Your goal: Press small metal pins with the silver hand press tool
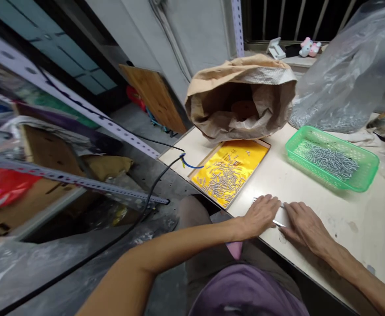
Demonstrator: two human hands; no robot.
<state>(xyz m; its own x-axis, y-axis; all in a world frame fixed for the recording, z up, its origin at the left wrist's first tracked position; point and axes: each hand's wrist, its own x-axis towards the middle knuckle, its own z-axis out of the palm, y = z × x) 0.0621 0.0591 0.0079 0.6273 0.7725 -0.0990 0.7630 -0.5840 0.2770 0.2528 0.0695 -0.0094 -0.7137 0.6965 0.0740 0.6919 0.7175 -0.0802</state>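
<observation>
Both hands rest at the front edge of the white table, on either side of a small flat piece with a pale face and shiny metal edges (pixel 280 217). My left hand (pixel 261 215) closes over its left end, fingers together. From the other side my right hand (pixel 304 224) grips the right end, thumb along the near edge. The fingers cover both ends, so its kind cannot be made out. Left of my hands lies a shallow tray with a yellow lining (pixel 253 153), holding many small metal pins (pixel 225 180). A green plastic basket (pixel 366 175) with grey metal screws or pins (pixel 333 160) stands beyond my right hand.
An open brown paper sack (pixel 241 127) stands behind the tray. A clear plastic bag (pixel 337 87) with metal pieces sits at the back right. A black cable (pixel 149 197) crosses to the table's left corner. Metal shelving (pixel 113 127) is at left.
</observation>
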